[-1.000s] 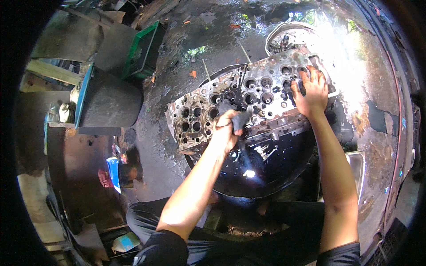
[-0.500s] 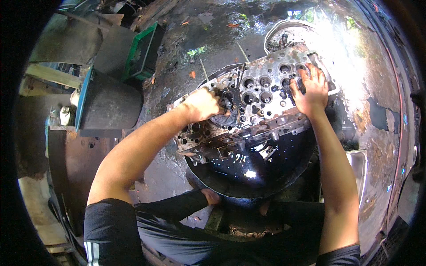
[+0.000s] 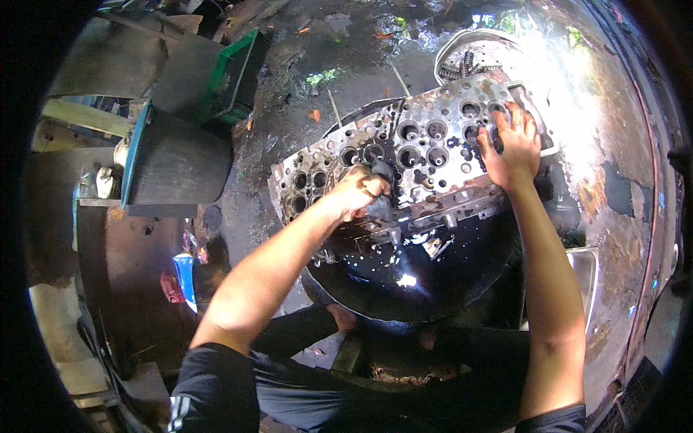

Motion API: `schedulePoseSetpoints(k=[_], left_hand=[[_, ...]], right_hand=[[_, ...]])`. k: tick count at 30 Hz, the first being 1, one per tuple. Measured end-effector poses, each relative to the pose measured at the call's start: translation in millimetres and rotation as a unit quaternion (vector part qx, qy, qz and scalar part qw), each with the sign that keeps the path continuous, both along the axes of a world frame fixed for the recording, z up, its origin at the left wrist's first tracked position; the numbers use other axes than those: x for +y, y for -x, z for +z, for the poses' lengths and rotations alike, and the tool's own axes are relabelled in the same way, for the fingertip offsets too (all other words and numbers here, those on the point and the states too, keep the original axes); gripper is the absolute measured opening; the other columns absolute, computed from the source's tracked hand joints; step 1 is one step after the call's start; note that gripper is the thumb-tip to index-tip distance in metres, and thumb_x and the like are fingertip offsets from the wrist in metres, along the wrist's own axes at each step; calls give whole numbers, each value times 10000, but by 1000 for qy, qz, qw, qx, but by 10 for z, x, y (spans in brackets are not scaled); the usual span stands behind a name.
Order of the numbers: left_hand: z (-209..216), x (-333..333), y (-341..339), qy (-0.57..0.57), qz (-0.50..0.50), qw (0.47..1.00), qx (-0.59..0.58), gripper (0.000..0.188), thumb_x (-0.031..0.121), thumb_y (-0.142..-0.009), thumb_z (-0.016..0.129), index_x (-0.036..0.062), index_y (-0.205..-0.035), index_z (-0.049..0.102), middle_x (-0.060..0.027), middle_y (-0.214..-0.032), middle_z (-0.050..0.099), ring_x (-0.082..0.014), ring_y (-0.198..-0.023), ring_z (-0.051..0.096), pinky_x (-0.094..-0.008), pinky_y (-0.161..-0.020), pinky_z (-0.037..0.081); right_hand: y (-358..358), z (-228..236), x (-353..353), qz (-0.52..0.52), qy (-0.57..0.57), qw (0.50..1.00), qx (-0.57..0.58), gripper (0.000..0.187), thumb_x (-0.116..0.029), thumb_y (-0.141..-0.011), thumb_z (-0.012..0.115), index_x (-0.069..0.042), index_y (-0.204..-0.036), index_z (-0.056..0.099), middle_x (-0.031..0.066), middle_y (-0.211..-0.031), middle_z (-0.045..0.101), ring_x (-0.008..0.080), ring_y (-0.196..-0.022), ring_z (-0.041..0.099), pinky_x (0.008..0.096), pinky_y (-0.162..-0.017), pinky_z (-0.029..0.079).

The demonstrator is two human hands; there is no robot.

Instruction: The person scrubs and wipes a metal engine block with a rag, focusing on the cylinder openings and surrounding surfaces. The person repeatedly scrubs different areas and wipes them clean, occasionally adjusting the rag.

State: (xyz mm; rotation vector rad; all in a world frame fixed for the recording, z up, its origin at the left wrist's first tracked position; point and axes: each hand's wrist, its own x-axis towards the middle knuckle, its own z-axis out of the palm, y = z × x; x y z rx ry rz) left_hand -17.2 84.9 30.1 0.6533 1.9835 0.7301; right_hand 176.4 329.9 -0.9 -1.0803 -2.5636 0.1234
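Note:
A grey metal engine cylinder head (image 3: 453,151), full of round holes and valve seats, lies tilted across a round black basin (image 3: 469,278) holding dark, shiny liquid. My left hand (image 3: 355,193) is closed around a dark, wet rag (image 3: 381,209) and presses it near the lower middle edge of the head. Part of the rag is hidden under the fingers. Toward the right end, my right hand (image 3: 514,155) rests on the metal with its fingers spread over the holes. It holds nothing that I can see.
Behind the head's right end sits a pale round tub (image 3: 438,66) with coiled springs (image 3: 468,61) in it. A green-rimmed crate (image 3: 234,76) stands at the far left. A metal tray (image 3: 588,263) lies beside my right forearm. The ground looks wet and stained.
My left hand has slid right and toward me with the rag, uncovering holes on the head's left part. My right hand keeps its place on the metal.

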Motion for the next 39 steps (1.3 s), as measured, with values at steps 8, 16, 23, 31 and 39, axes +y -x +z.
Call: schedulePoseSetpoints(k=[8, 16, 23, 31, 39], left_hand=[[49, -310, -186, -216, 419, 821, -322, 139, 171, -899, 531, 78, -935, 628, -89, -909, 672, -168, -660, 590, -302, -467, 439], [336, -269, 662, -114, -337, 870, 343, 817, 283, -746, 791, 81, -1463, 454, -177, -969, 698, -343, -888, 670, -428, -815, 544], [467, 92, 378, 284, -426, 780, 359, 1013, 274, -771, 812, 324, -1585, 213, -179, -1102, 706, -371, -1011, 685, -430, -852, 570], [-82, 197, 560, -102, -489, 792, 350, 328, 317, -846, 596, 239, -1150, 691, -135, -988, 718, -363, -942, 663, -422, -855, 552], [-41, 356, 29, -89, 266, 920, -273, 143, 194, -866, 649, 53, -873, 676, -55, -720, 652, -122, -479, 534, -250, -360, 399]], right_hand=[[-23, -13, 9, 4, 3, 1000, -3, 487, -441, -917, 560, -134, -1292, 604, 96, -1490, 444, 324, -1380, 383, 485, -1107, 344], [-15, -26, 17, 6, 0, 1000, 9, 485, -439, -911, 569, -129, -1283, 608, 104, -1478, 461, 331, -1380, 388, 494, -1104, 347], [-25, -39, 14, 10, -3, 1000, 22, 462, -419, -896, 612, -134, -1259, 622, 80, -1461, 475, 325, -1365, 401, 485, -1094, 359], [6, 7, -5, -6, -7, 1000, 1, 458, -388, -883, 656, -144, -1270, 623, 47, -1463, 460, 308, -1357, 409, 471, -1090, 366], [11, -3, -23, -9, 1, 1000, -4, 469, -409, -887, 633, -146, -1275, 618, 76, -1461, 471, 336, -1359, 406, 494, -1086, 364]])
